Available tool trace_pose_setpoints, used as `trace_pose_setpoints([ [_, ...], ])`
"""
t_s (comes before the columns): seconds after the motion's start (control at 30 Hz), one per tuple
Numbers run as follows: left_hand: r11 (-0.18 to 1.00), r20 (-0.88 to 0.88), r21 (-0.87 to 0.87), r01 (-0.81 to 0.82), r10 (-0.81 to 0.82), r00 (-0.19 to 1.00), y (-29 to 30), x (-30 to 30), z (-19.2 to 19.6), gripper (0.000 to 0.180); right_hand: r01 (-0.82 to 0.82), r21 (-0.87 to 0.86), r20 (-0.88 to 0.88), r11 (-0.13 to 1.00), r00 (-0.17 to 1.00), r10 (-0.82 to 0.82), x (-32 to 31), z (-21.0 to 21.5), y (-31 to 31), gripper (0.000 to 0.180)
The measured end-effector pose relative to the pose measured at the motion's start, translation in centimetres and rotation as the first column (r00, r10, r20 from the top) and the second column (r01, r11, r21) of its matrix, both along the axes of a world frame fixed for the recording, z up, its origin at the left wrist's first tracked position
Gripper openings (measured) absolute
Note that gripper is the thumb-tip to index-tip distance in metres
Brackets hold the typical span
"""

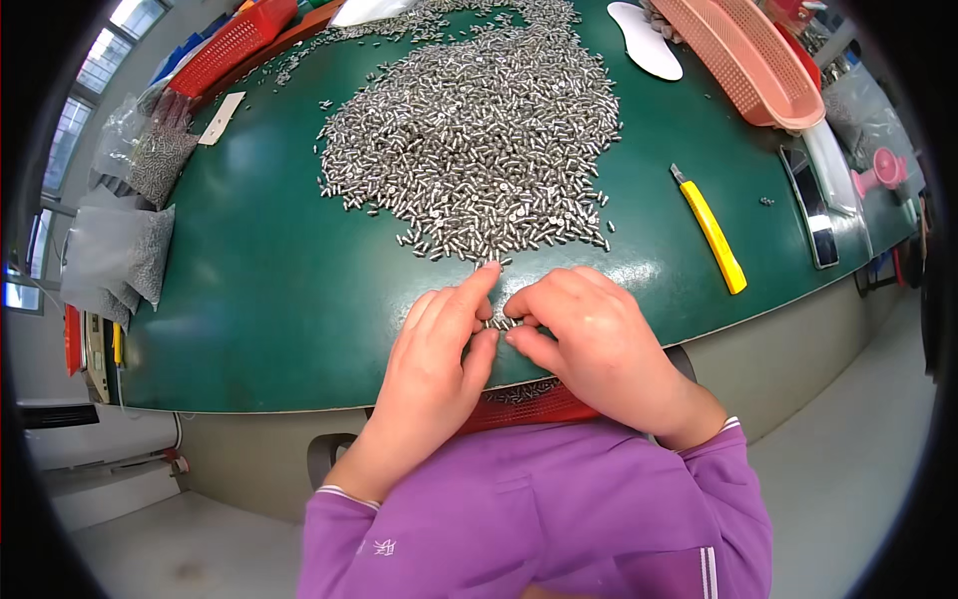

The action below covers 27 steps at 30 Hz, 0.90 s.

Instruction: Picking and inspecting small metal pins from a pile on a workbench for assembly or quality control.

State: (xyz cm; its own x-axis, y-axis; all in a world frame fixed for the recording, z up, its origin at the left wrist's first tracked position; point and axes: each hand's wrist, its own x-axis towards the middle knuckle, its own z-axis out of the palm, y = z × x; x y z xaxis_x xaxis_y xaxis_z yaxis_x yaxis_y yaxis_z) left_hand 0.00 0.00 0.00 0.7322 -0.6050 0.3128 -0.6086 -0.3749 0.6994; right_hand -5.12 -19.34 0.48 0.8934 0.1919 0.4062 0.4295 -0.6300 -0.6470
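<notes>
A wide heap of small silvery metal pins (469, 130) covers the middle of the green table (249, 280), thinning to a tip close to my hands. At the near edge my left hand (434, 339) and my right hand (599, 334) face each other, fingertips almost meeting. Between them is a little cluster of metal pins (502, 322), held in from both sides by curled fingers and thumbs. My left index finger stretches forward to the tip of the heap. Below the table edge, a red basket (529, 407) with more pins inside sits at my lap, partly hidden by my forearms.
A yellow utility knife (714, 235) and a phone (810, 208) lie at right. Pink baskets (753, 70) and a white insole-shaped piece (646, 40) stand farther back. Clear bags of pins (120, 250) line the left edge, near a red basket (230, 45).
</notes>
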Motion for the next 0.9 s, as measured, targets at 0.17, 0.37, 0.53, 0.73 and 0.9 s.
trace_pose_setpoints([
  [0.17, 1.000, -0.034, -0.006, -0.002, 0.002, 0.999, -0.08, -0.21, -0.10, 0.064, 0.032, -0.025, -0.030, 0.999, 0.999, -0.033, -0.16, 0.21, -0.06, 0.019],
  [0.37, 0.999, -0.107, -0.034, -0.015, 0.011, 0.994, 0.18, -0.41, 0.26, 0.065, 0.023, 0.021, -0.065, 1.000, 0.998, -0.022, 0.06, 0.21, -0.16, 0.019],
  [0.53, 0.997, -0.137, -0.070, -0.038, 0.028, 0.990, 0.17, -0.32, -0.01, 0.066, 0.072, 0.047, -0.128, 0.996, 0.990, -0.066, 0.30, 0.29, -0.32, 0.014],
  [0.73, 0.998, -0.119, -0.050, -0.030, 0.024, 0.993, -0.09, -0.09, 0.10, 0.066, 0.084, -0.010, -0.067, 0.996, 0.994, -0.084, 0.27, 0.08, 0.04, 0.013],
  [0.9, 0.999, -0.095, -0.035, -0.029, 0.026, 0.995, -0.19, -0.08, -0.22, 0.066, 0.090, -0.018, -0.024, 0.996, 0.996, -0.090, 0.25, -0.39, 0.32, 0.015],
])
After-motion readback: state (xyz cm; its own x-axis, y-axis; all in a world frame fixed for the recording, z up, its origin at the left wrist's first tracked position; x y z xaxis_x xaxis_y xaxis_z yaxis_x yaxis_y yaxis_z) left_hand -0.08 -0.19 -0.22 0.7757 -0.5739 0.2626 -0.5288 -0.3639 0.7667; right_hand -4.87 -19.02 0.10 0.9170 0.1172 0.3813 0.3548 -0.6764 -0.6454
